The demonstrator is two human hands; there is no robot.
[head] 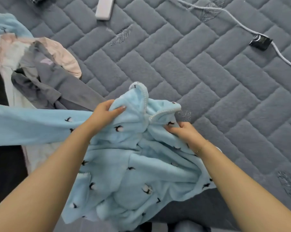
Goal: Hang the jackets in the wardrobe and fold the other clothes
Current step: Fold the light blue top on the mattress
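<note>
On the quilted grey mattress (183, 67), both hands grip the blue fleece top (133, 164): left hand (104, 113), right hand (183, 131). Beside it left, a grey garment (61, 81) and pink garment (64, 54); far off, a white cable (233, 19).

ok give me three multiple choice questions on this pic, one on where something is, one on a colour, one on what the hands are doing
1. Where does the white cable lie?
A. on the quilted bed cover, upper right
B. under the pile of clothes
C. across the person's arms

2. What colour is the fleece garment being handled?
A. pink
B. light blue with small dark figures
C. plain grey

3. What are the hands doing?
A. both lie flat and open
B. only the left hand holds it
C. both grip the garment

Answers: 1 A, it runs over the cover by a black adapter. 2 B, blue fleece shows. 3 C, left hand and right hand curl into the fabric.
</note>
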